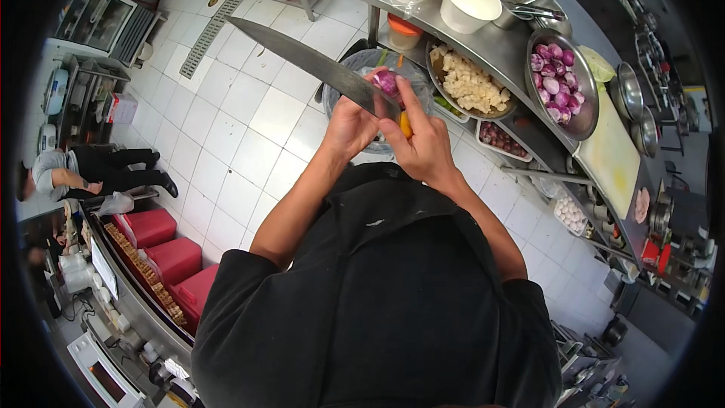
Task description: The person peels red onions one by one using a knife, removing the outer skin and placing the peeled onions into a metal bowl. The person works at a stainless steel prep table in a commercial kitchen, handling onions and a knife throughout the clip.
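Observation:
Over a waste bin lined with clear plastic [340, 65], my left hand [352, 127] holds a small red onion [386, 83]. A large chef's knife [306, 62] is in my right hand [425, 139], its broad blade pointing to the upper left and passing in front of the onion. The right index finger reaches up beside the onion. My right grip hides the handle. A yellow-orange thing [405, 124] shows by the right fingers; I cannot tell what it is.
On the steel counter at right are a bowl of peeled red onions [558, 82], a cutting board [609, 153] and a white tub [470, 3]. Beneath sits a bowl of pale chopped food [470, 79]. Red bins [150, 226] stand left, near another person [85, 173].

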`<state>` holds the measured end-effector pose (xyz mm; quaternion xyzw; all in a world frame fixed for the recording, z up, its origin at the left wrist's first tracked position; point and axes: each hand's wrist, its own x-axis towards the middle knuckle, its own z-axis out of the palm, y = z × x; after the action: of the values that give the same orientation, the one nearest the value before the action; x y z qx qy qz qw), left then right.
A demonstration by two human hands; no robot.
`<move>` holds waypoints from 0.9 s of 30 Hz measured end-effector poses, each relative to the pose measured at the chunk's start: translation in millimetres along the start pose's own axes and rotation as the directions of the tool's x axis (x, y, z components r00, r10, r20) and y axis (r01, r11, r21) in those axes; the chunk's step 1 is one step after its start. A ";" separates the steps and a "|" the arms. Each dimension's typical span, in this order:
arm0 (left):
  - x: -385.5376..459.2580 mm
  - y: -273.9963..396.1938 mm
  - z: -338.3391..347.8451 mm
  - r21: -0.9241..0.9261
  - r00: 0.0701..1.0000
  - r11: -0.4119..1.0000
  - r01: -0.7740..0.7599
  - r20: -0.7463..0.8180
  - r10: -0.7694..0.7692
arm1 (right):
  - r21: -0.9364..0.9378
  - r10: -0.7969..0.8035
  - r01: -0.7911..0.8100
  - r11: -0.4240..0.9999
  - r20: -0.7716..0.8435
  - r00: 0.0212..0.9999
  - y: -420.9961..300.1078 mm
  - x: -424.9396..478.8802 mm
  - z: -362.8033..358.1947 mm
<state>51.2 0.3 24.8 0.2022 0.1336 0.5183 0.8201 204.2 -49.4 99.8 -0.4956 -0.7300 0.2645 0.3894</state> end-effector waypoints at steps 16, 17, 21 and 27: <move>-6.1 1.7 16.1 0.063 0.982 0.993 -0.097 -0.154 0.106 | 0.032 0.061 -0.062 0.998 0.030 0.998 3.7 0.6 1.6; -5.6 1.3 14.1 0.077 0.981 0.992 -0.100 -0.158 0.111 | 0.034 0.071 -0.072 0.997 0.034 0.997 4.1 0.8 1.4; -5.8 1.5 19.9 0.127 0.971 0.986 -0.112 -0.198 0.135 | 0.034 0.057 -0.057 0.998 0.006 0.998 9.2 3.1 2.5; -3.3 6.7 19.3 0.142 0.970 0.986 -0.091 -0.212 0.120 | 0.048 0.116 -0.118 0.992 0.045 0.992 5.8 5.9 -1.4</move>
<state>52.8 -3.9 45.0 0.2041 0.2461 0.5706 0.7564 207.2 -41.8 97.9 -0.5218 -0.7007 0.3158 0.3701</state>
